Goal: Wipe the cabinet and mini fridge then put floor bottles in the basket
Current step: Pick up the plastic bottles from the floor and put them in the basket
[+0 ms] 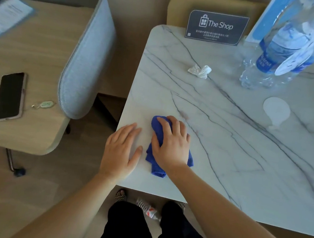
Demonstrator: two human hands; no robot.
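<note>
Here, on the wooden desk (39, 52) at far left, a dark phone (10, 96) lies flat beside a small green key tag (46, 104). The left hand (122, 151) rests palm-down with fingers spread flat on the near-left edge of the marble cabinet top (237, 142) — holding nothing. Just beside it, the right hand (171, 142) presses a bunched blue cloth (155, 158) against the marble, fingers curled over it. Below, between the person's feet, a crushed plastic bottle (147, 209) lies on the floor. Farther back sit a crumpled tissue (200, 71), a "The Shop" sign (216, 27) and — at right — a clear water bottle (269, 59).
</note>
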